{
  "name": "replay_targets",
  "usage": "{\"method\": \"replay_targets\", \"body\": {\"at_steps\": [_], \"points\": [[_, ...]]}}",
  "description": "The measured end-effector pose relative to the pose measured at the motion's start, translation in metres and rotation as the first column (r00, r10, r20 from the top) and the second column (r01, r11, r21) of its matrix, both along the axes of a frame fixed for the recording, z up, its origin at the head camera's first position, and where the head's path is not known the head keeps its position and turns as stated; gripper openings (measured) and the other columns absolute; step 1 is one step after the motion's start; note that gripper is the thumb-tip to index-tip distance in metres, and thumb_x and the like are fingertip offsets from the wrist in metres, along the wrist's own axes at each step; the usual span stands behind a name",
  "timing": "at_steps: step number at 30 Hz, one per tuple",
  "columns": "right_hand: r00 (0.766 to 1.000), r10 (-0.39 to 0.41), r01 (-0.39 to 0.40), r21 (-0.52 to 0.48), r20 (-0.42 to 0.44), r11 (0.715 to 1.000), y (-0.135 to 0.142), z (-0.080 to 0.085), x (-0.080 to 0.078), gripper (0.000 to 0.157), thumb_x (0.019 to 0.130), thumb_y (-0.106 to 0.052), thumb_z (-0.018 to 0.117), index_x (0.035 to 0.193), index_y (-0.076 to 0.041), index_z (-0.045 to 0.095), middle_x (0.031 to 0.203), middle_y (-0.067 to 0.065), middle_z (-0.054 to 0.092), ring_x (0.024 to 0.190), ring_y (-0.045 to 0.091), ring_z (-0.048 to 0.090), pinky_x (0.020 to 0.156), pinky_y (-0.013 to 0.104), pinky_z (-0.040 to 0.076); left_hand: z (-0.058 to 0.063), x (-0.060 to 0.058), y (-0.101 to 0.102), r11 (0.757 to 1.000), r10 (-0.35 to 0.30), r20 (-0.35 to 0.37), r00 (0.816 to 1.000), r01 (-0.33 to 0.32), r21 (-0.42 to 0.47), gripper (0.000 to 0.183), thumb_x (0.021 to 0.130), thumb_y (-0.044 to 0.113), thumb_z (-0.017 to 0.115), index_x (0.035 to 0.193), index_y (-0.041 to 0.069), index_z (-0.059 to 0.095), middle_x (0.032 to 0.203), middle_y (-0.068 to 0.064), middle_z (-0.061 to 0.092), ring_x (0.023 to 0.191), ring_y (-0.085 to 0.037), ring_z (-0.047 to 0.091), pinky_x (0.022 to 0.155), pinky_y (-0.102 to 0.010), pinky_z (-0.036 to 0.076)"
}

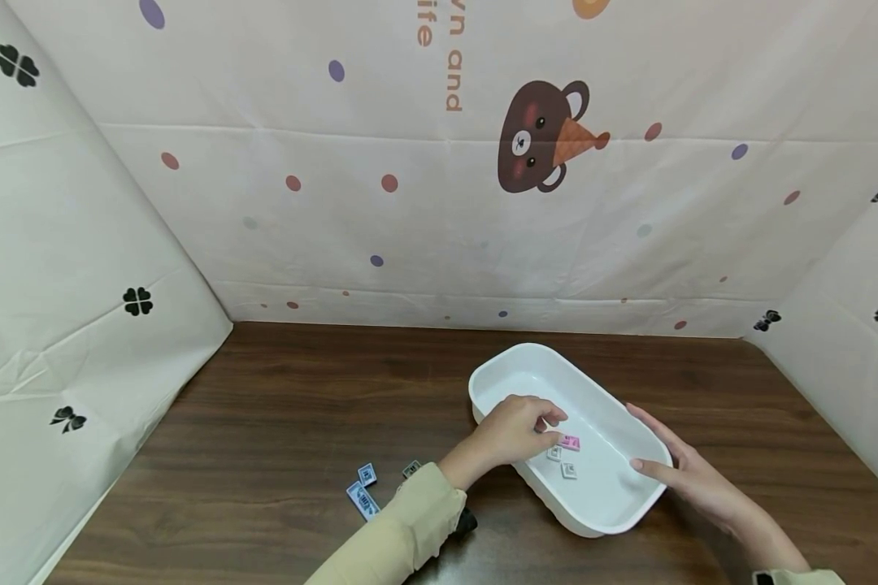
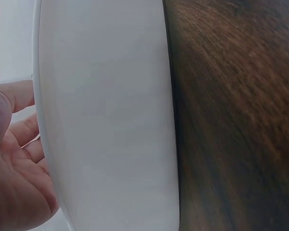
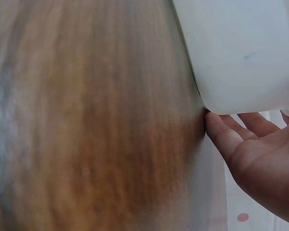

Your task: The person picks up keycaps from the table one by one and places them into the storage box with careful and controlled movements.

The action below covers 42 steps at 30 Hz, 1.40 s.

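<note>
A white plastic basin stands at a slant on the table. My left hand reaches over its near side, thumb and index finger apart, the thumb tip right at a small pink printed block. Two small whitish printed blocks lie on the basin floor close by. In the left wrist view the basin wall covers part of the left hand. My right hand grips the basin's right end, thumb inside the rim and fingers outside. The right wrist view shows those fingers against the outer wall.
Left of the basin, on the brown wooden table, lie a long blue printed block, a smaller blue one and a dark-edged one partly behind the left sleeve. A printed white cloth hangs behind and at both sides.
</note>
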State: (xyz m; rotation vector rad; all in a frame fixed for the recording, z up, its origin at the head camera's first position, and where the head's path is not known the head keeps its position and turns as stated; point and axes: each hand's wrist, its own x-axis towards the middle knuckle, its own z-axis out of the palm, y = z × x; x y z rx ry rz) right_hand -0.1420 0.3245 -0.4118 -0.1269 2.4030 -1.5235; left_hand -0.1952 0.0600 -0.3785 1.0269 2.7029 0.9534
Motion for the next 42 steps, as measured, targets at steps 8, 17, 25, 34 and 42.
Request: {"method": "replay_targets", "body": {"at_steps": [8, 17, 25, 34, 42], "points": [[0.999, 0.019, -0.02, -0.03, -0.026, 0.999, 0.0, -0.001, 0.0, 0.07, 0.09, -0.013, 0.053, 0.146, -0.02, 0.013, 0.119, -0.026, 0.034, 0.1, -0.006, 0.046, 0.075, 0.021, 0.046, 0.001, 0.004, -0.003, 0.995, -0.008, -0.139, 0.99, -0.006, -0.103, 0.023, 0.087, 0.023, 0.059, 0.109, 0.017, 0.065, 0.101, 0.008, 0.066, 0.093, -0.003, 0.058, 0.081, -0.014, 0.043], [0.999, 0.018, -0.019, -0.018, -0.037, 1.0, 0.0, -0.001, 0.001, 0.069, 0.09, -0.013, 0.053, 0.146, -0.02, 0.013, 0.119, -0.026, 0.034, 0.099, -0.007, 0.046, 0.075, 0.021, 0.045, 0.001, 0.009, -0.006, 0.973, -0.084, -0.342, 0.936, 0.003, -0.23, 0.025, 0.09, 0.025, 0.054, 0.112, 0.019, 0.065, 0.107, 0.006, 0.066, 0.093, -0.009, 0.059, 0.076, -0.02, 0.047], [1.0, 0.004, -0.004, 0.003, -0.019, 1.0, 0.0, -0.001, 0.001, 0.069, 0.09, -0.016, 0.054, 0.146, -0.021, 0.013, 0.12, -0.025, 0.032, 0.099, -0.009, 0.044, 0.075, 0.021, 0.045, -0.001, 0.015, -0.011, 0.953, -0.13, -0.413, 0.902, -0.001, -0.302, 0.03, 0.092, 0.03, 0.05, 0.117, 0.018, 0.062, 0.111, 0.006, 0.064, 0.097, -0.01, 0.059, 0.08, -0.023, 0.047], [1.0, 0.004, -0.004, 0.001, -0.022, 1.0, 0.0, -0.001, 0.0, 0.07, 0.089, -0.016, 0.054, 0.146, -0.02, 0.013, 0.121, -0.024, 0.031, 0.1, -0.01, 0.044, 0.076, 0.019, 0.044, -0.004, 0.02, -0.02, 0.942, -0.157, -0.457, 0.875, -0.007, -0.336, 0.036, 0.094, 0.035, 0.044, 0.122, 0.016, 0.057, 0.12, 0.001, 0.06, 0.111, -0.012, 0.054, 0.093, -0.027, 0.043], [1.0, 0.007, -0.007, -0.005, -0.017, 1.0, 0.0, -0.001, 0.0, 0.07, 0.09, -0.016, 0.054, 0.146, -0.019, 0.012, 0.12, -0.025, 0.031, 0.1, -0.011, 0.044, 0.076, 0.019, 0.045, -0.006, 0.027, -0.028, 0.917, -0.149, -0.415, 0.898, -0.032, -0.398, 0.043, 0.097, 0.041, 0.034, 0.132, 0.02, 0.047, 0.135, 0.001, 0.048, 0.126, -0.016, 0.041, 0.102, -0.039, 0.036]]}}
